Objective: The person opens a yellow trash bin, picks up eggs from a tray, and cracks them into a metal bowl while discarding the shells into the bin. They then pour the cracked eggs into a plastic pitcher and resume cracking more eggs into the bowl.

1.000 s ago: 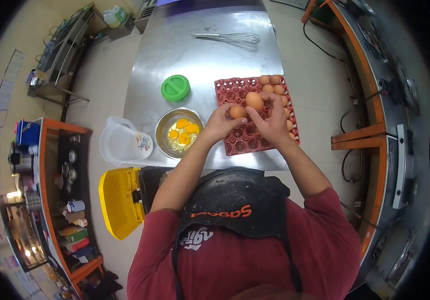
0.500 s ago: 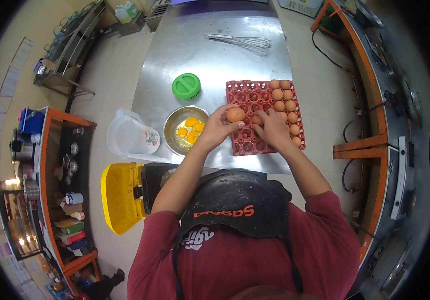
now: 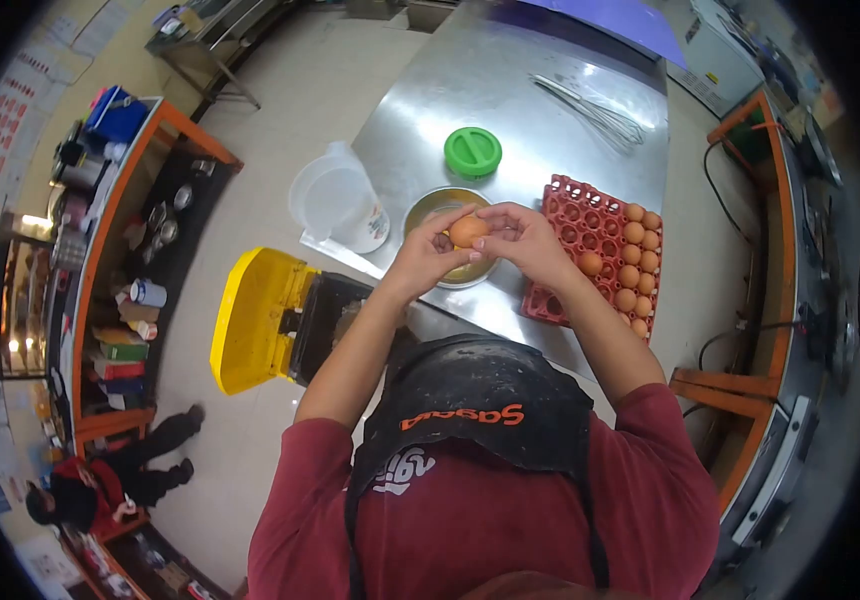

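Over the steel bowl (image 3: 413,214), an egg (image 3: 468,232) is held between both hands. My left hand (image 3: 428,258) has its fingers round the egg's left side, and my right hand (image 3: 525,240) pinches it from the right. The hands hide much of the bowl; a little yellow shows inside it. To the right lies a red egg tray (image 3: 568,212) with brown eggs (image 3: 633,233) in its right-hand columns. A single egg (image 3: 589,263) sits apart in the tray, near my right wrist.
On the steel table (image 3: 430,110) are a green lid (image 3: 472,152), a wire whisk (image 3: 595,110) and a clear plastic jug (image 3: 335,200). An open yellow-lidded bin (image 3: 255,320) stands at the table's near left. Another person (image 3: 90,490) is at the lower left, beside shelves.
The view has turned. Both hands are now over the bowl with the egg between them; my right hand has left the tray, where one egg now sits apart from the others.
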The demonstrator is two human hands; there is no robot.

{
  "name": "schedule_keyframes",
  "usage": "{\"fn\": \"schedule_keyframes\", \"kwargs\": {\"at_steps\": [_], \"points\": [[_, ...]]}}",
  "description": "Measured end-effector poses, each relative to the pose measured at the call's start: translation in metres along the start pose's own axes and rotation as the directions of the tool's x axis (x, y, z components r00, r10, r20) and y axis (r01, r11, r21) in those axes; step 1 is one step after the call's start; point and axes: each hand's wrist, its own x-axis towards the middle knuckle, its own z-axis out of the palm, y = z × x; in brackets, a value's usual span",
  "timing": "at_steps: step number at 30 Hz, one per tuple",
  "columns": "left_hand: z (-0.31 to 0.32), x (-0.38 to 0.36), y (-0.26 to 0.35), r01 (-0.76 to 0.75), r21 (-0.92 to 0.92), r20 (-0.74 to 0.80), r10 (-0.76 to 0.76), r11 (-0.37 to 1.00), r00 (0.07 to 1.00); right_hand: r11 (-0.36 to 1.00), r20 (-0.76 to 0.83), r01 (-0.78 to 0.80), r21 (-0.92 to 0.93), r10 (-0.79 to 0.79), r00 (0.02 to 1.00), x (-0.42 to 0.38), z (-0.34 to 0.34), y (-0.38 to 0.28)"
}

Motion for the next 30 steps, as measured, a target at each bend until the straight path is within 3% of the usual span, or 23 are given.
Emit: {"fn": "schedule_keyframes", "kwargs": {"at_steps": [1,4,7,9,13,15,19,30], "points": [[-0.008,-0.004,-0.004,0.015,0.098,-0.017,-0.013,0.995,1.000,0.999,0.003,0.005,-0.038,-0.005,1.000,0.007,0.004,0.007],[-0.022,-0.008,-0.019,0.022,0.104,-0.053,-0.017,0.994,0.998,0.980,-0.014,0.031,-0.199,-0.035,0.999,0.028,0.013,0.028],[-0.022,-0.010,-0.017,0.089,0.303,-0.155,-0.043,0.949,0.987,0.910,-0.060,0.062,-0.410,-0.094,0.994,0.039,0.024,0.043],[-0.026,-0.007,-0.030,0.021,0.428,-0.115,0.032,0.904,0.993,0.860,-0.088,0.071,-0.506,-0.133,0.987,0.041,0.030,0.052],[-0.021,-0.003,-0.059,-0.082,0.524,-0.097,0.155,0.848,0.983,0.857,-0.135,0.133,-0.497,-0.228,0.964,0.041,0.033,0.081],[-0.019,0.000,-0.066,-0.079,0.478,-0.099,0.144,0.875,0.985,0.851,-0.167,0.157,-0.502,-0.274,0.947,0.039,0.034,0.087],[-0.016,0.002,-0.070,0.002,0.372,-0.114,0.044,0.928,0.992,0.890,-0.220,0.078,-0.449,-0.195,0.956,0.033,0.034,0.088],[-0.008,0.002,-0.077,-0.071,0.486,-0.100,0.137,0.871,0.986,0.918,-0.329,0.097,-0.384,-0.234,0.915,0.030,0.033,0.097]]}}
